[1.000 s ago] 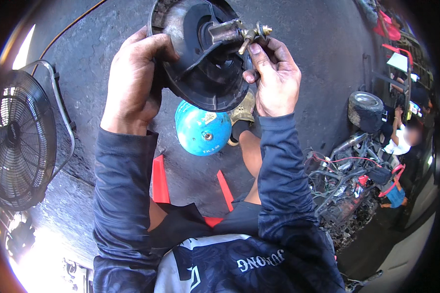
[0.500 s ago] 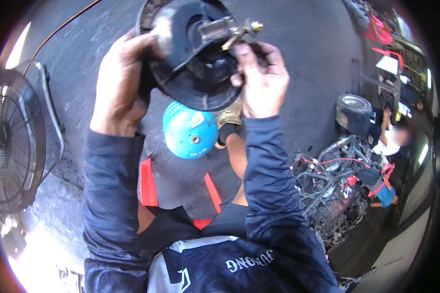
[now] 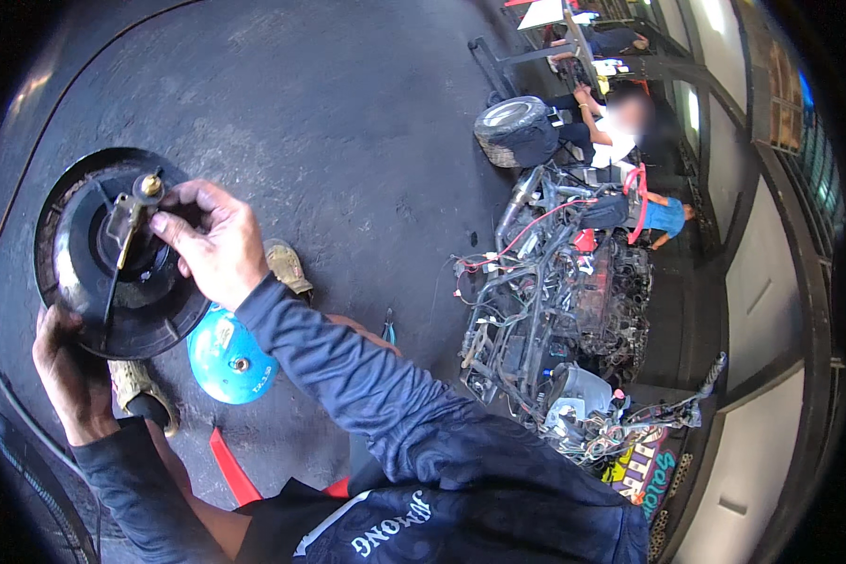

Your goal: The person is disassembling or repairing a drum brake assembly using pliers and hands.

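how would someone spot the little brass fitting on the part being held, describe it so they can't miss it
Start at the big black round drum held up at the picture's left, the left hand under its lower edge. A metal bracket runs up its face, pinched by the right hand. The brass fitting caps the bracket's top end: small, round and gold-coloured, the only bright yellow metal on the dark drum.

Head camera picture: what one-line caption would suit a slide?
Left hand steadies a round black drum part while right hand touches its brass fitting.
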`<state>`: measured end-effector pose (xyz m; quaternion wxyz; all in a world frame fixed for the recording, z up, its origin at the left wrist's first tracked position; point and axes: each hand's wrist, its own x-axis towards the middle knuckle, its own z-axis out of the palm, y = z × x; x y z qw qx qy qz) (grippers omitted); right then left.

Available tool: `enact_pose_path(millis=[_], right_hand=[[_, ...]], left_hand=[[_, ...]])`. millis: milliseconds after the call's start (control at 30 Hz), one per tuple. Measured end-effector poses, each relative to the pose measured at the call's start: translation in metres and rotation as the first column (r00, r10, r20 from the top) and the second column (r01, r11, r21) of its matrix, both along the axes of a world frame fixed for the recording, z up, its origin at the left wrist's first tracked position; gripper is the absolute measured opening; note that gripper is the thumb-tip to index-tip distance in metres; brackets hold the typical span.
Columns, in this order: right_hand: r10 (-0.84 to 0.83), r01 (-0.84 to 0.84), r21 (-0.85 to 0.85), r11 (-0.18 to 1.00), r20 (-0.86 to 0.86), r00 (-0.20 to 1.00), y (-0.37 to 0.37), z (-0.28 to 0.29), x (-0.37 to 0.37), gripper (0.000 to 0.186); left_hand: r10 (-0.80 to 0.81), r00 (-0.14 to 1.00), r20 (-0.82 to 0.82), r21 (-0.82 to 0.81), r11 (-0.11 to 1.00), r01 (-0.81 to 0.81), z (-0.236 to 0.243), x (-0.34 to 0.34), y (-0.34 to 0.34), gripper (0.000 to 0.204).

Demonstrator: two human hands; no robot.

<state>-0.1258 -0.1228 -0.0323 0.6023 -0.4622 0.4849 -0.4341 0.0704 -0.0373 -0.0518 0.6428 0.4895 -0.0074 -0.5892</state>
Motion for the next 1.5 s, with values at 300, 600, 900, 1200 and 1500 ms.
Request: enact_pose_path(millis=[300,600,900,1200,1500], right_hand=[[0.036,-0.044,-0.117,0.992,-0.073,0.997,-0.002,-0.003,-0.005,0.012],[-0.032,0.014,-0.121,0.993,-0.149,0.988,-0.009,0.006,-0.016,0.022],[-0.041,0.041,0.016,0.999,0.014,0.999,-0.005,0.009,-0.011,0.015],[-0.044,0.020,-0.178,0.984,-0.133,0.990,-0.008,0.004,-0.011,0.017],[-0.042,0.038,-0.042,0.998,-0.096,0.995,-0.007,0.007,-0.012,0.021]], left_hand=[[-0.064,0.994,-0.084,0.001,0.998,0.064,-0.018,0.010,0.003,0.010],[0.022,0.999,0.031,-0.006,1.000,-0.021,0.036,-0.036,-0.020,0.004],[0.021,0.998,0.059,-0.026,0.999,-0.020,0.036,-0.032,-0.016,0.033],[0.017,0.998,0.068,-0.027,1.000,-0.015,0.037,-0.030,-0.017,0.045],[-0.015,0.998,0.057,-0.049,0.999,0.018,0.033,-0.032,-0.016,0.046]])
